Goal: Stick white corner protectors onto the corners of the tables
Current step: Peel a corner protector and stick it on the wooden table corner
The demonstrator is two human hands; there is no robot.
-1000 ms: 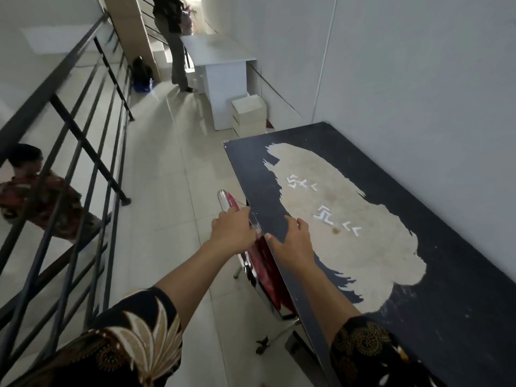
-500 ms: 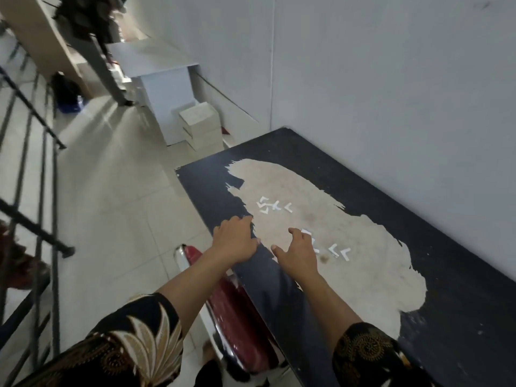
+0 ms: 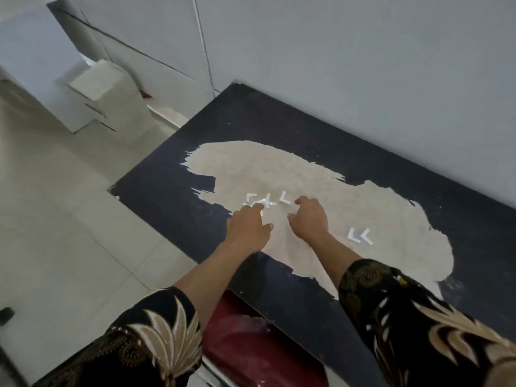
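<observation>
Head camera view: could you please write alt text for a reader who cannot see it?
A person's left hand touches a cluster of white corner protectors on a dark table with a worn pale patch; the right hand rests curled beside it. Two more protectors lie to the right.

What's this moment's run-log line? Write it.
phase: pickup | left hand: at far protector cluster | right hand: holds nothing | near protector pair: untouched

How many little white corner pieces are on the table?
5 corner protectors show clearly: three in a row just beyond the left hand, two together right of the right hand. The row overlaps and blurs, so more may hide there or under the hands.
</observation>
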